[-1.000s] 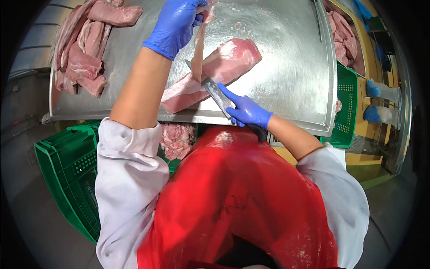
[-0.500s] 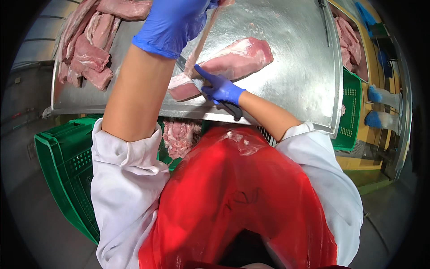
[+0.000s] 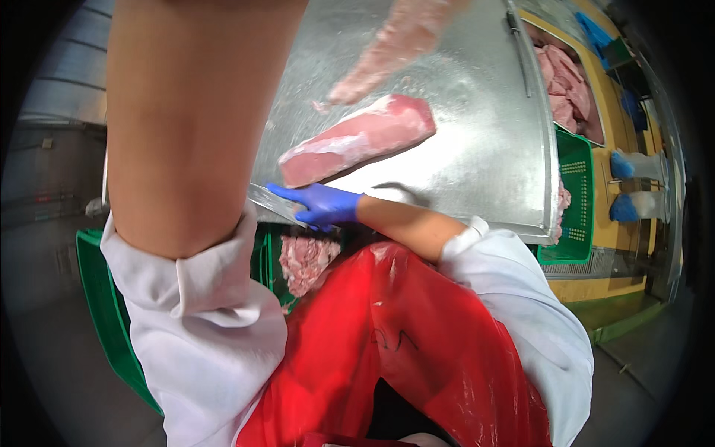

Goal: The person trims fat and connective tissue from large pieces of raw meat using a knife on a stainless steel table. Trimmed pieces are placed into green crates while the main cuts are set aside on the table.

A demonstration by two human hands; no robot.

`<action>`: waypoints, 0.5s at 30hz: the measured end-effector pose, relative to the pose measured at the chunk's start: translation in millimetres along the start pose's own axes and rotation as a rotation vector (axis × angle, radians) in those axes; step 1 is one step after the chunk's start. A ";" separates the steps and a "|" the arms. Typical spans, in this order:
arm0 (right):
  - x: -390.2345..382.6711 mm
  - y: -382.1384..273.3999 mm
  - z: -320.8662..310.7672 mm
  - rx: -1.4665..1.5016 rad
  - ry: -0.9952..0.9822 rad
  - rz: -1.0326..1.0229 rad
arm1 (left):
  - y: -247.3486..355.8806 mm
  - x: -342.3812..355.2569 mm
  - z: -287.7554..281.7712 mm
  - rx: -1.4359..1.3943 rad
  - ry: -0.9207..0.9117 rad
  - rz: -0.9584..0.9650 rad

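Note:
My right hand [image 3: 324,205] in a blue glove is closed around a knife; its blade [image 3: 274,203] points left along the near edge of the metal table [image 3: 491,164]. Just beyond that hand lies a trimmed piece of pink meat [image 3: 361,138] with a whitish patch on top. Farther back, a long strip cut from the meat [image 3: 391,56], blurred by motion, hangs over the table and runs out past the upper edge. My left forearm [image 3: 194,127] reaches up and out of the picture, so the left hand is hidden.
Meat trimmings [image 3: 305,261] sit in a green crate under the table's near edge. Another green crate [image 3: 93,257] stands at the left. On the right are a green basket [image 3: 575,212] and a tray of meat pieces [image 3: 566,86]. A thin dark rod [image 3: 520,52] lies along the table's right side.
The strip has come away from the meat piece and moved up and right. My left hand has gone out of view at the top. My right hand with the knife has drawn back from the meat.

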State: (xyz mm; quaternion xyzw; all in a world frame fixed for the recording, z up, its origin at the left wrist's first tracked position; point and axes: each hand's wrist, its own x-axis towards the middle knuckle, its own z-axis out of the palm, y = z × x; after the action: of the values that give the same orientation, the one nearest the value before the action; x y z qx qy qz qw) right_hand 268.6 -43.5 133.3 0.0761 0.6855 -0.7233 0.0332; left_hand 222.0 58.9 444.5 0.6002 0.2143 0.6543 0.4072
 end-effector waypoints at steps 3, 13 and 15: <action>-94.9 15.4 -33.0 -0.299 0.144 0.082 | -7.3 -2.5 30.4 -0.034 0.044 0.018; -475.1 69.4 -30.1 0.238 0.815 0.564 | -271.9 -315.1 4.3 0.843 -0.120 -1.086; -460.7 77.6 -35.7 0.172 0.973 0.513 | -291.9 -310.6 27.2 1.246 -0.293 -0.660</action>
State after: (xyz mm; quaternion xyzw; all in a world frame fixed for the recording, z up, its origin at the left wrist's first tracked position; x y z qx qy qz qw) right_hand 737.0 -38.3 126.7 0.5684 0.5197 -0.6268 -0.1185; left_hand 312.4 -23.9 35.3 0.7066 0.6610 0.1662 0.1903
